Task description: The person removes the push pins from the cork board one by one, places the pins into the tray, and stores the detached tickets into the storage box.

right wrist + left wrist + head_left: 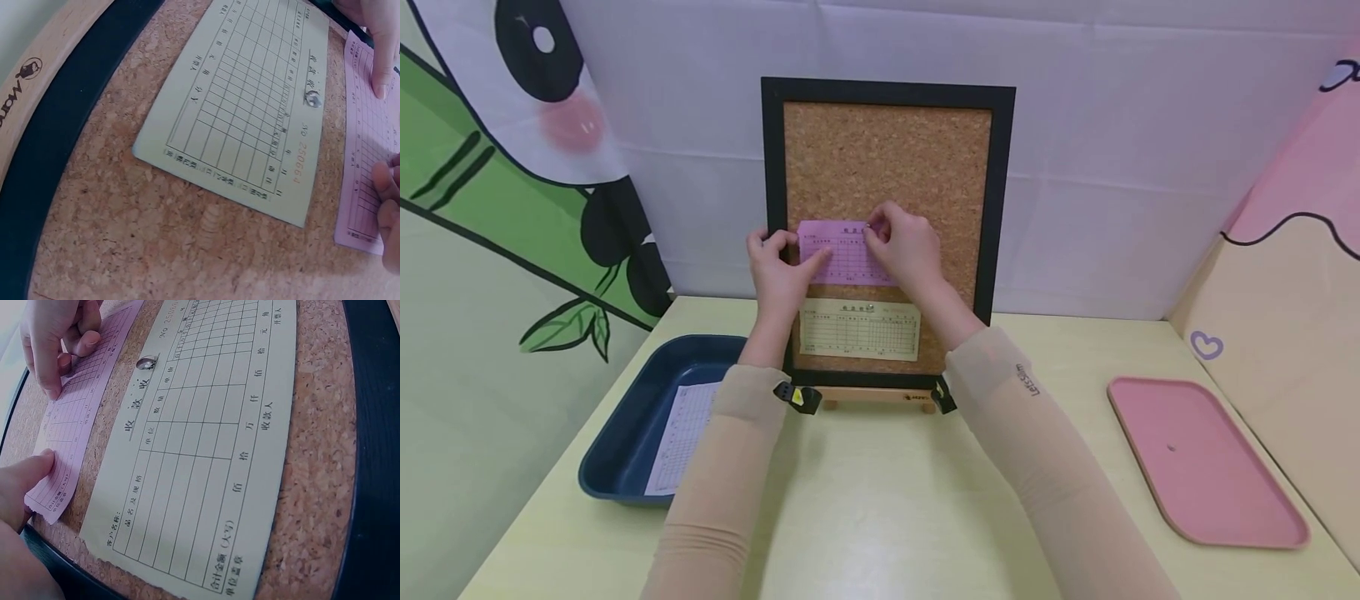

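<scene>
A corkboard [887,158] in a black frame stands upright on a wooden easel base. Against its cork lies a pink receipt slip [842,254], and my left hand [778,279] presses its left part with an extended thumb, other fingers at the frame's left edge. My right hand [910,250] pinches at the slip's top edge; a small dark glint like a thumbtack shows between the fingertips, mostly hidden. Below, a pale yellow receipt slip [859,331] hangs from a shiny silver thumbtack [146,362] near its top edge.
A dark blue tray [625,450] at left holds a printed slip [681,437], partly covered by the left sleeve. At right lies a flat pink tray [1210,467] with one small speck-like item on it. A pale printed cloth [1075,208] hangs behind the board.
</scene>
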`<state>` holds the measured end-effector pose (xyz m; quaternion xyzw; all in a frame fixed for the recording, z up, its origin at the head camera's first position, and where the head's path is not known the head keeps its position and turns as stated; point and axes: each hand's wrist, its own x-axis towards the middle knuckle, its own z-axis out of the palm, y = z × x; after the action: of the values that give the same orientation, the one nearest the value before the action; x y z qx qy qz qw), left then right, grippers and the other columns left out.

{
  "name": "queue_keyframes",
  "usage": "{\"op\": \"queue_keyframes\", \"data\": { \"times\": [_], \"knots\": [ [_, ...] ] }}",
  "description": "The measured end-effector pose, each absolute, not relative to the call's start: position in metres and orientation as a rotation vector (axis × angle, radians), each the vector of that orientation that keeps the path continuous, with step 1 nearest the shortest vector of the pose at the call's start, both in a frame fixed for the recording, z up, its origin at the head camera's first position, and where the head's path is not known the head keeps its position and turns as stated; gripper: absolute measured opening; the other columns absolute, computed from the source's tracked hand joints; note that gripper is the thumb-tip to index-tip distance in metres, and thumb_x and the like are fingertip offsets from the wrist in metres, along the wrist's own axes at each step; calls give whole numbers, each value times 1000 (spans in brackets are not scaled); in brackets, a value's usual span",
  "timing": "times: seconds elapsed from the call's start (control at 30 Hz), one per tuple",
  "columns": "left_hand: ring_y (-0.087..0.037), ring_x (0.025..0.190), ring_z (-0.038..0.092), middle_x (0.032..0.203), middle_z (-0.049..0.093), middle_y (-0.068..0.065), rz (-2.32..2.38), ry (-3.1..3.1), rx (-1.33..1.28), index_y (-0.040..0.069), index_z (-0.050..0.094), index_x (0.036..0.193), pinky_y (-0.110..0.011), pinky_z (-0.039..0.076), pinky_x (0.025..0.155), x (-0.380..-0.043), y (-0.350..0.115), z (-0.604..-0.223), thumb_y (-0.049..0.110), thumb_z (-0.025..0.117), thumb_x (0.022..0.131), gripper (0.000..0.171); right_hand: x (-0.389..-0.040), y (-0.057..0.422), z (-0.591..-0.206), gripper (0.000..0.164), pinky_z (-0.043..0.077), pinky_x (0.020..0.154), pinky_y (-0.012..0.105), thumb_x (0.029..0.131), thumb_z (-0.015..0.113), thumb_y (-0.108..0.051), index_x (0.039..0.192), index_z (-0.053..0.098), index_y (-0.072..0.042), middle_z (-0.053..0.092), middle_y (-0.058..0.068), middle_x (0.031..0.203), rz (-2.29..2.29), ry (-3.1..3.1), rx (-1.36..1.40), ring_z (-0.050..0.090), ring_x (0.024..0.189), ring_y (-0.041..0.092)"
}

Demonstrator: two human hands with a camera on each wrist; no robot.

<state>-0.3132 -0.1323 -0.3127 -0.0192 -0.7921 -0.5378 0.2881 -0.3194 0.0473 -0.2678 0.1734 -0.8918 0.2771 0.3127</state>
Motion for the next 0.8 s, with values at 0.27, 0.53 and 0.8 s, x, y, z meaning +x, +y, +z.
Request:
{"op": "queue_keyframes", "data": {
  "times": [0.27,0.53,0.8],
  "knots": [
    [-27,126,33,139,29,-11,-1440,-2114,-50,6,57,93,-36,36,103,-314,-133,-313,42,78,75,45,-319,46,-260,12,38,55,25,90,61,-23,95,62,-12,60,-2,74,706,-2442,436,53,63,10],
    [-27,126,32,138,29,-11,-1442,-2117,-54,6,57,93,-37,36,102,-313,-132,-312,40,78,76,44,-319,46,-258,11,36,53,23,90,60,-24,93,61,-13,59,-2,73,676,-2476,419,50,61,10],
    [-27,126,32,139,29,-11,-1456,-2116,-50,6,56,93,-36,36,103,-313,-133,-313,42,78,75,45,-319,46,-259,13,36,52,23,90,60,-24,95,61,-12,60,-1,73,670,-2461,433,51,61,10]
  ]
}}
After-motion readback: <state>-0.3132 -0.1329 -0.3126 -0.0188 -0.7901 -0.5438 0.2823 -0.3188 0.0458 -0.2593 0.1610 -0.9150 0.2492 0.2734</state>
